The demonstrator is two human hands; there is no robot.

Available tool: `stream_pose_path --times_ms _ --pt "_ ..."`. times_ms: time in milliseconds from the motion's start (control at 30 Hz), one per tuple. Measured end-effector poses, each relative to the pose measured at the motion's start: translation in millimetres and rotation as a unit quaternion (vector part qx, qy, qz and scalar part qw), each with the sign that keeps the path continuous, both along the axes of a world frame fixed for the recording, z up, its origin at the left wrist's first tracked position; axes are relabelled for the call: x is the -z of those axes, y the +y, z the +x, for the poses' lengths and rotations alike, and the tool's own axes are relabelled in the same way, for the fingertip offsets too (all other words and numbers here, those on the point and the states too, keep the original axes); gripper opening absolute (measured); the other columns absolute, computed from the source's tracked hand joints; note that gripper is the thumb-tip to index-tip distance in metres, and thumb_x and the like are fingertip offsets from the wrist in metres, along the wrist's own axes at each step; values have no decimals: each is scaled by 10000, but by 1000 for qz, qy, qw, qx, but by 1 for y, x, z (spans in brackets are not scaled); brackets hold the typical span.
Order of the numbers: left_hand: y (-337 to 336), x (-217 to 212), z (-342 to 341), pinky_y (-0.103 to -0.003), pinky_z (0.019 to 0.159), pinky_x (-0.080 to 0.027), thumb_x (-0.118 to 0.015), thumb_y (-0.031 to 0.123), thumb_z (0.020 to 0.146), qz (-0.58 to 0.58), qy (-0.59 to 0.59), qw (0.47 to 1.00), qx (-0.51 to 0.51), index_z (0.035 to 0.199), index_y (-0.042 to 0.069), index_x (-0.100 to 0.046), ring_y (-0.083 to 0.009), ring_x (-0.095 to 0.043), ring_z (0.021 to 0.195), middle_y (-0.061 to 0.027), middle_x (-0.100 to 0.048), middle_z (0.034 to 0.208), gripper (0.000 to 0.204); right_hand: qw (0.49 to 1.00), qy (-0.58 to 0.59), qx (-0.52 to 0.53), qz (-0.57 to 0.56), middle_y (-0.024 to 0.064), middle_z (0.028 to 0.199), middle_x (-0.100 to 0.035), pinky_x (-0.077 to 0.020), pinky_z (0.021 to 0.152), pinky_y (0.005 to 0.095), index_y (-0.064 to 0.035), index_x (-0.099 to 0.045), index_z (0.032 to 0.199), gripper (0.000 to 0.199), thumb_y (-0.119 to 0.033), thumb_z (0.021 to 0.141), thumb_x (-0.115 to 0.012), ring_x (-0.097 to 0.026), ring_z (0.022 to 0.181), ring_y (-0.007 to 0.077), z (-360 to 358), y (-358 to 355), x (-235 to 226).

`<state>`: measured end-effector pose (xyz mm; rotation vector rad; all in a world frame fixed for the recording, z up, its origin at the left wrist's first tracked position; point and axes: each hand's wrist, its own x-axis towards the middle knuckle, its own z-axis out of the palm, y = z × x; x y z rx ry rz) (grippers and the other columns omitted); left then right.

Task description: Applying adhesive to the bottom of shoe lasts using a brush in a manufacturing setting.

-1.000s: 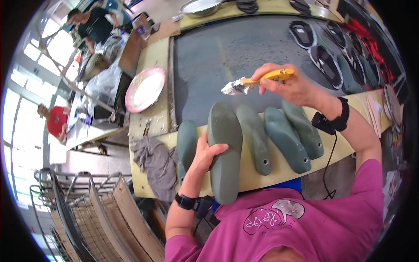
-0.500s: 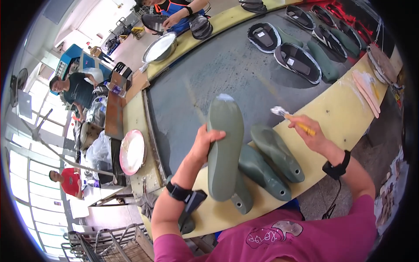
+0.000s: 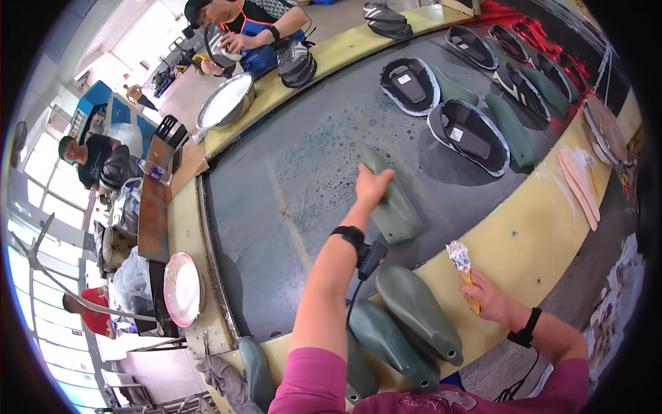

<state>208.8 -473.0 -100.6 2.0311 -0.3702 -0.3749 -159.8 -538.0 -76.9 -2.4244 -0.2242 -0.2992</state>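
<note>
My left hand (image 3: 374, 186) reaches out over the dark grey surface and grips a green shoe last (image 3: 396, 210) from above, near its toe end. The last lies low, at or on that surface; a gap beneath it cannot be ruled out. Closed around a yellow-handled brush, my right hand (image 3: 488, 297) hovers over the near yellow board. White paste coats the brush (image 3: 458, 257) at its bristles. Several more green lasts rest close to my body, among them a front one (image 3: 417, 310) and a darker one (image 3: 386, 341).
Shoe uppers (image 3: 469, 138) and lasts stand on the grey surface (image 3: 276, 186) at the right. Pink strips (image 3: 578, 186) lie on the yellow board (image 3: 531, 228). A pink-rimmed basin (image 3: 183, 290) is at left, a metal bowl (image 3: 226, 103) behind. A co-worker (image 3: 241, 34) handles a shoe at the far edge.
My left hand has carried the last away from my chest, forward and down to the grey surface. My right hand has lowered with the brush, whose bristles now point up.
</note>
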Motion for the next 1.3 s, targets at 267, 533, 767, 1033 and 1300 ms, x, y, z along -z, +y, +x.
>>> stream_pose_path --times_ms 267,533,767,1033,1300 --pt "5 -30 -86 -640 921 -313 -734 520 611 270 -257 883 285 1409 117 -248 -577 -106 1281 -241 -50 1474 1018 999 28 -19 23 265 1167 -492 -423 892 477 -38 -477 1081 399 32 718 -628 -494 1053 450 -1 -15 3" --pt "-29 -21 -26 -704 863 -330 -706 516 650 260 -337 858 285 1332 145 -401 -636 -141 1231 -213 -112 1474 834 1000 15 -21 18 276 1180 -496 -427 898 493 -30 -474 1087 410 36 711 -624 -515 1036 449 0 -10 11" --pt "0 10 -34 -500 925 -399 -593 68 772 96 -390 858 320 1238 69 -485 -460 -410 1162 -272 -326 1350 478 999 -12 35 10 261 1200 -493 -431 894 478 -27 -484 1066 383 67 715 -604 -503 1054 453 -10 3 13" --pt "248 -54 -50 -378 880 -465 -648 128 758 144 -234 941 199 1105 46 -603 -333 -582 1028 -201 -604 1085 359 993 -104 50 -21 265 1205 -497 -424 909 449 -16 -487 1074 358 87 743 -575 -494 1093 443 3 5 33" --pt "418 -118 -127 -349 742 -502 -643 143 752 150 -174 973 -23 1034 -35 -622 -272 -639 853 -202 -644 954 334 992 -80 70 -63 224 1206 -513 -392 954 413 -23 -476 1086 325 81 785 -542 -484 1134 397 13 -2 27"
